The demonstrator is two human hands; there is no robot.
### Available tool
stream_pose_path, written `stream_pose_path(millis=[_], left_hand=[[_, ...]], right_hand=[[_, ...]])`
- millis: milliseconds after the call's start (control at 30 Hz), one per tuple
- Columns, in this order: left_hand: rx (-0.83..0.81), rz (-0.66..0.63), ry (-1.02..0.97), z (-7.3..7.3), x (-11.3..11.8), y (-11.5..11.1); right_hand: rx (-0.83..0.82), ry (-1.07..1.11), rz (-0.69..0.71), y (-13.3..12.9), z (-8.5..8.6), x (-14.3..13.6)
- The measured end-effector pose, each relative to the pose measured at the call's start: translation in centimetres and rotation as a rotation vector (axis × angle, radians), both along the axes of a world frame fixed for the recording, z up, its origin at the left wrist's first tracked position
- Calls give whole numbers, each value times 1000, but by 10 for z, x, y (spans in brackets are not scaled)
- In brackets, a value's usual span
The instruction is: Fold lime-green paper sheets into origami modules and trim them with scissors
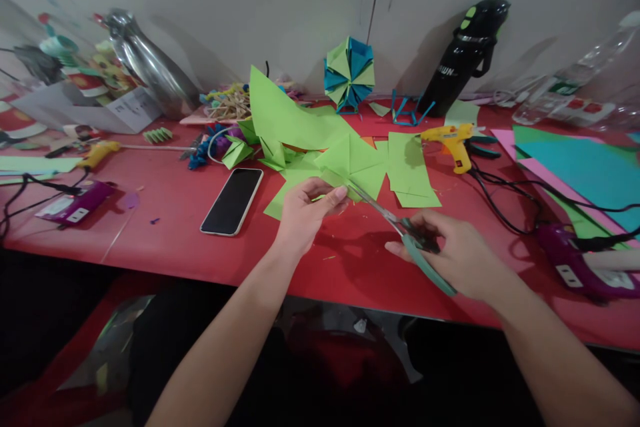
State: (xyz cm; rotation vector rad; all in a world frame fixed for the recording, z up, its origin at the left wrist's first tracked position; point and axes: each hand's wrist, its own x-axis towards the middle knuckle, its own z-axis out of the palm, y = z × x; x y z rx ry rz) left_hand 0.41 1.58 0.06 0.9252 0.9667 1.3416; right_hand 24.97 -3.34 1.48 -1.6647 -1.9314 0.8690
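Note:
Near the middle of the table, my left hand (313, 203) pinches a piece of light green paper (356, 163) between thumb and fingers. My right hand (457, 250) grips a pair of scissors (387, 213) by its green and dark handles. The scissor blades point left and reach the edge of the paper beside my left thumb; whether they are cutting through it I cannot tell. More green sheets (300, 123) and folded pieces lie just behind, and cut green rectangles (413, 173) are to the right.
A phone (233, 201) lies left of my hands. A yellow glue gun (453, 140) with a black cable rests at right, near a purple power strip (580, 263) and coloured paper (585, 160). Along the wall stand a folded paper wheel (349, 73), a black bottle (463, 57) and a steel jug (150, 60).

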Motion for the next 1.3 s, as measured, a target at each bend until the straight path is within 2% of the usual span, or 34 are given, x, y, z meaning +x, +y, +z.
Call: stream_pose_path(millis=[233,1100,1300], left_hand=[[14,-28,-16,-1,0,0],[3,11,3,-1,0,0],[5,7,21,-3,-1,0]], right_hand=[[-15,17,-1,0,1,-1],[-28,-5,-28,-1,-3,1],[46,-9,-29,0,-6,0]])
